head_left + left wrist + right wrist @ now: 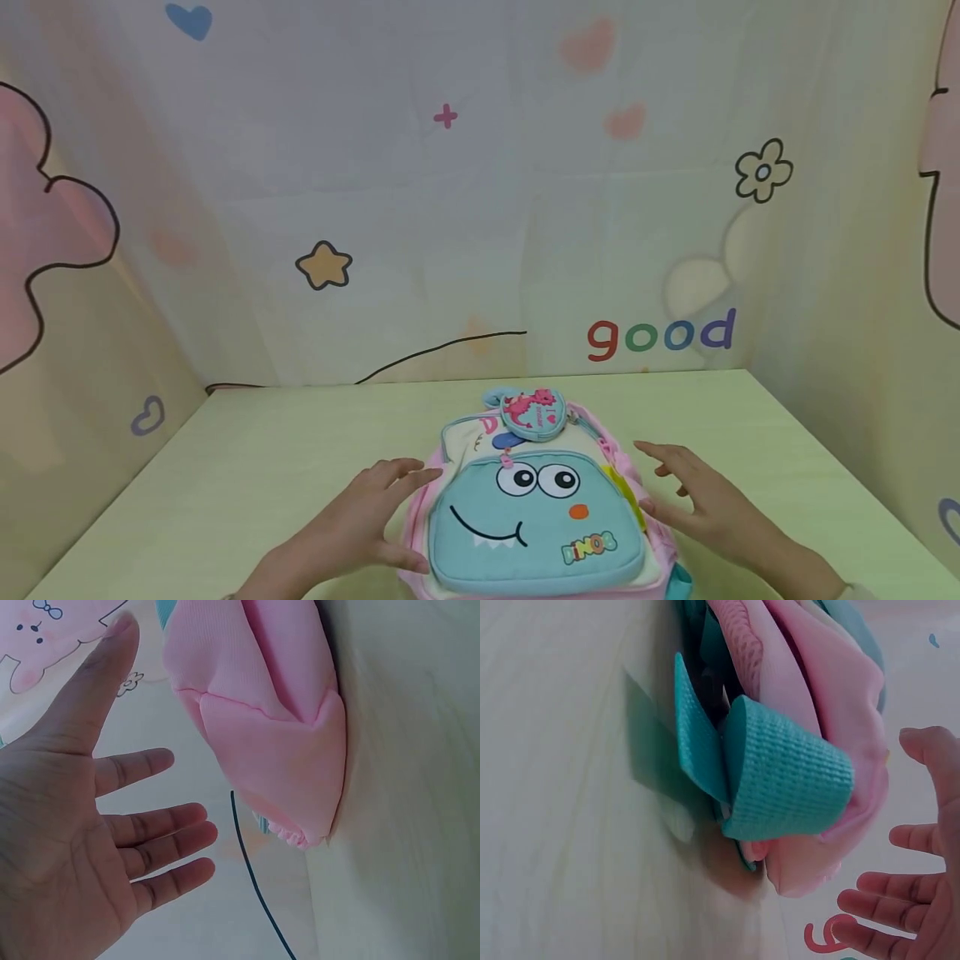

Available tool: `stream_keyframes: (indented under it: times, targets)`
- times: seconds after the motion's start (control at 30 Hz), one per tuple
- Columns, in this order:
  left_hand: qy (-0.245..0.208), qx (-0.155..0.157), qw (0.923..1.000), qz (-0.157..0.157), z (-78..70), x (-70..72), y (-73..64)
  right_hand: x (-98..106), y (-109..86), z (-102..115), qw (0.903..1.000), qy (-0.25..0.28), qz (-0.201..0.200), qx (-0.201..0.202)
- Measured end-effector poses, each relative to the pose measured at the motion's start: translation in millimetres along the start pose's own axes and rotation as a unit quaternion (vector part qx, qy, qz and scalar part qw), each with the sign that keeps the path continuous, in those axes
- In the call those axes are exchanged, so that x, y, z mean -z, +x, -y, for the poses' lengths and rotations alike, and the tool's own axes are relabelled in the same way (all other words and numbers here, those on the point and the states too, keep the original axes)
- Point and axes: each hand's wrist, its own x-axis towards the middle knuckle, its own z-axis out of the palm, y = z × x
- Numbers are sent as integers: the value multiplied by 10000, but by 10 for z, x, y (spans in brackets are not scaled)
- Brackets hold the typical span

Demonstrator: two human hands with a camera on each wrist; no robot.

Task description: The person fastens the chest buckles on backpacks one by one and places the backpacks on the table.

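A child's backpack [536, 525] in pink, cream and light blue lies on the table, its cartoon dinosaur face turned up. A small round pouch [534, 414] with a pink dinosaur print sits at its top end. My left hand [360, 517] is spread beside the left edge of the bag, fingers extended. On the other side, my right hand [712, 508] is held near the right edge, fingers loosely extended. Neither hand grips anything. In the left wrist view the pink side [270, 742] shows; a teal strap [791, 772] loops out in the right wrist view.
The pale green table [187, 492] carries the bag near its front edge. A printed cloth backdrop [375, 167] with hearts, a star, a flower and the word "good" rises behind and along both sides.
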Motion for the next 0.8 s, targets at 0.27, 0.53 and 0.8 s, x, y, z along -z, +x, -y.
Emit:
stream_keyframes:
  times: [0.27, 0.53, 0.8]
  targets:
    - [-73, 258, 9974, 673, 0, -20, 22, -37, 4, 71, 9980, 295, 519, -217]
    - [78, 436, 9936, 1037, -10, -48, 33, -52, -17, 100, 9963, 180, 824, 192]
    - [-184, 448, 9925, 1119, 86, -145, 46, -56, -7, 74, 9945, -28, 923, 494]
